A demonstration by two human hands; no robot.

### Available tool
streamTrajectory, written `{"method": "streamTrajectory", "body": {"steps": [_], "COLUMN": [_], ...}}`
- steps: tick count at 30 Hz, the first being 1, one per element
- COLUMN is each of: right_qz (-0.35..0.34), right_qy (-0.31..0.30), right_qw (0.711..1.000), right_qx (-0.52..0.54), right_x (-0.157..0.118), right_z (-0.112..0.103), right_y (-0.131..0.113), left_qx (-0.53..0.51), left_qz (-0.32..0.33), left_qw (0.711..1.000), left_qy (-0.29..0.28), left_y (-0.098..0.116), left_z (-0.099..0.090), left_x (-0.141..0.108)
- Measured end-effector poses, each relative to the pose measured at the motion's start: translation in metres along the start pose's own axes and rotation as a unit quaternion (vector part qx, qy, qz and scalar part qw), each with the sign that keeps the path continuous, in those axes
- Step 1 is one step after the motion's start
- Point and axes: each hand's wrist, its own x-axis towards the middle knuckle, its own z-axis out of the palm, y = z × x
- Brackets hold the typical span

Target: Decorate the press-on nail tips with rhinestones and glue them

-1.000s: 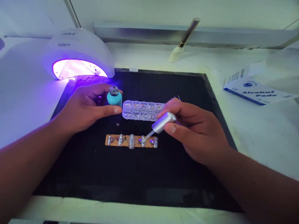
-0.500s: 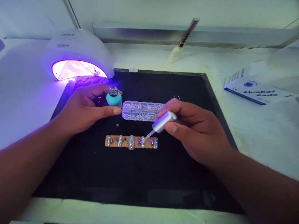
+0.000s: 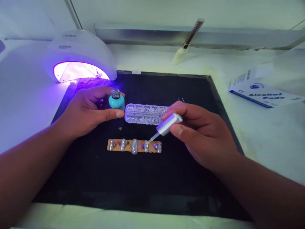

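My left hand (image 3: 95, 106) is closed around a turquoise nail polish bottle (image 3: 116, 102), whose neck is uncapped. Between the thumb and fingers of my right hand (image 3: 197, 132) is a silver-capped nail polish brush (image 3: 168, 124), tilted down to the left. Its bristles meet the fourth false nail from the left (image 3: 146, 145), or hover just over it. Several shiny, decorated false nails stand in a row on a wooden strip (image 3: 116, 145). Behind the strip, a clear compartment case (image 3: 147, 114) holds small rhinestones; my right fingers hide its right end.
A lit white nail lamp (image 3: 81, 54) stands at the back left of the black mat (image 3: 95, 181). Behind lies a dark-handled brush with pale bristles (image 3: 190, 38). An alcohol pads box (image 3: 264, 93) sits right. Tweezer tips (image 3: 181, 100) show behind my right hand.
My right hand has shifted very slightly to the right with the brush, whose tip stays at the same false nail. My left hand holds the bottle in nearly the same place.
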Motion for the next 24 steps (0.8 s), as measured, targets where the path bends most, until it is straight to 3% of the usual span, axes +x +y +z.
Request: {"method": "streamTrajectory", "body": {"steps": [24], "right_qz": [0.004], "right_qy": [-0.002], "right_qw": [1.000], "right_qx": [-0.012], "right_x": [0.0002], "right_z": [-0.0001], "right_y": [-0.0007], "left_qx": [-0.006], "left_qz": [0.000], "left_qw": [1.000], "left_qy": [0.005], "left_y": [-0.0019], "left_z": [0.0007], "left_x": [0.0009]}}
